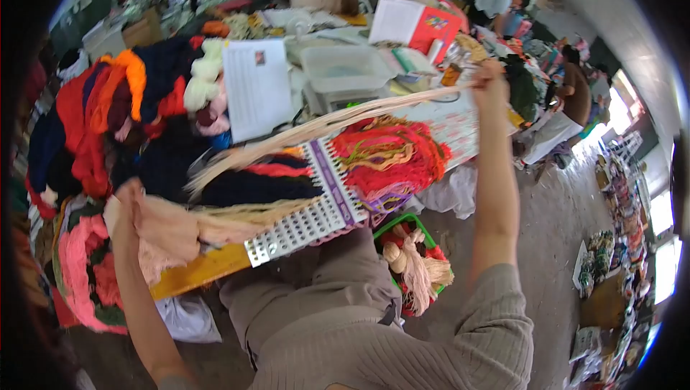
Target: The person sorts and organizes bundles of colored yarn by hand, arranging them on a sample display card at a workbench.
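Note:
My right hand (489, 75), raised at the right, is closed on one end of a long cream yarn bundle (323, 126). The bundle stretches leftward over the table, its loose ends fanning out. My left hand (129, 200) is at the left, beside a pale peach cloth or wrap (165, 226); its fingers are blurred. More cream strands (251, 221) run from there to a white perforated board (302, 228) with a purple strip (332, 182). Dark navy yarn (259, 187) lies left of the board, and red and multicoloured yarn (392, 156) lies right of it.
A paper sheet (257, 88), a clear plastic tub (345, 68) and orange yarn (133, 77) lie farther back. Pink yarn (79, 253) is at the left. A green basket (424, 228) with yarn stands below the table. Other people (575, 92) are at the far right.

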Action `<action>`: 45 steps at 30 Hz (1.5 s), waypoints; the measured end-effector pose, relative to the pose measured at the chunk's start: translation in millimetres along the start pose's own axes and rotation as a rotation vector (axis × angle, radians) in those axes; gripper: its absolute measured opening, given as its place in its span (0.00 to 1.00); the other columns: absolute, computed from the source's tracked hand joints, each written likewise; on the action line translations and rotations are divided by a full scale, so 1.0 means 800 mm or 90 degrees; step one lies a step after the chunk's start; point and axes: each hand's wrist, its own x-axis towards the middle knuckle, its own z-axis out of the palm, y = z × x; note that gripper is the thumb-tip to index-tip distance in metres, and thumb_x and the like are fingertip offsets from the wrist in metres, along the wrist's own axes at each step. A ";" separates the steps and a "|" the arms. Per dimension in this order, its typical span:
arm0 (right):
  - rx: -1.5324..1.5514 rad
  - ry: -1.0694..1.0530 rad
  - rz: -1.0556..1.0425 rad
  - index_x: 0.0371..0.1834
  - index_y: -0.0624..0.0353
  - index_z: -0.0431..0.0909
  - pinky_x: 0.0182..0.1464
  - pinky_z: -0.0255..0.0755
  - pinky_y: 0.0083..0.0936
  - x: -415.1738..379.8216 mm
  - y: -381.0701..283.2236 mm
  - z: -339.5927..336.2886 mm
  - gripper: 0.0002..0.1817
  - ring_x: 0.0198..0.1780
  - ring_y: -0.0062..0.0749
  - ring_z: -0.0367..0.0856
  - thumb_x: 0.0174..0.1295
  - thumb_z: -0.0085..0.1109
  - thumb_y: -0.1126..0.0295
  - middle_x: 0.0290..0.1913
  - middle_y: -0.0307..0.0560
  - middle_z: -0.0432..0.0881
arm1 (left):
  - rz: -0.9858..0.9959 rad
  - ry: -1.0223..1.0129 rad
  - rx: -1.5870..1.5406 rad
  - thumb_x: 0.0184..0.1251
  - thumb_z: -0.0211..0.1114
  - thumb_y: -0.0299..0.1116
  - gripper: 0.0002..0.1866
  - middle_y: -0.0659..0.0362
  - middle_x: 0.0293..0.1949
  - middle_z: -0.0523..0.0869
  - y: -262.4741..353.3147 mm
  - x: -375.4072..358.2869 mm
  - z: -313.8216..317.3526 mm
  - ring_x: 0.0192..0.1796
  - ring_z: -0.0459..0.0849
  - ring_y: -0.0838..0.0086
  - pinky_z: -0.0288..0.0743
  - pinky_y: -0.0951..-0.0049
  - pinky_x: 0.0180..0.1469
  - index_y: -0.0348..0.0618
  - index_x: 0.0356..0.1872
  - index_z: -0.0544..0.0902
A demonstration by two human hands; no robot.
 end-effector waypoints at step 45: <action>-0.861 -0.753 0.178 0.42 0.55 0.69 0.35 0.72 0.43 -0.377 0.312 0.022 0.17 0.35 0.51 0.81 0.57 0.56 0.57 0.32 0.53 0.81 | 0.060 -0.315 0.331 0.63 0.58 0.36 0.11 0.60 0.29 0.81 -0.146 -0.133 0.219 0.30 0.79 0.76 0.73 0.75 0.34 0.41 0.40 0.80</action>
